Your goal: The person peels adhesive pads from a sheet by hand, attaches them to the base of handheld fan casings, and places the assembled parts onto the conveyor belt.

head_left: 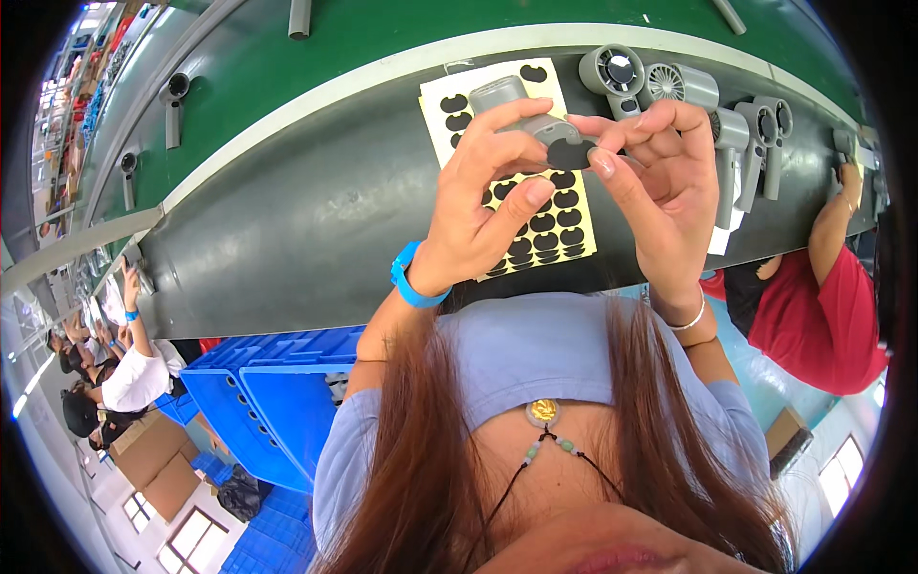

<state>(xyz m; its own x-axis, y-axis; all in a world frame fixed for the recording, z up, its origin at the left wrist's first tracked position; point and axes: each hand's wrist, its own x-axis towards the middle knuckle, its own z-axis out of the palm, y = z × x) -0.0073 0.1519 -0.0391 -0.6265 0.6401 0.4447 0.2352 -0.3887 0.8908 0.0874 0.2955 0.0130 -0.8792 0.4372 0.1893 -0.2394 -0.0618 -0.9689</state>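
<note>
My left hand (478, 187) is closed around a grey handheld fan (497, 92), whose rounded end shows between the fingers. Between thumb and fingers, my right hand (669, 187) pinches a black oval sticker (569, 154) by its right edge. The sticker lies against or just in front of the fan's near end; whether it is stuck on cannot be made out. Beneath both hands is a pale yellow sticker sheet (585, 239) with rows of black oval stickers, on top of other sheets.
Several grey handheld fans (666, 84) stand and lie on the dark worktable (277, 230) at the right. Behind a pale rail runs a green conveyor belt (382, 29) carrying more fans. Blue crates (287, 411) are at lower left. A co-worker in red (822, 325) sits at the right.
</note>
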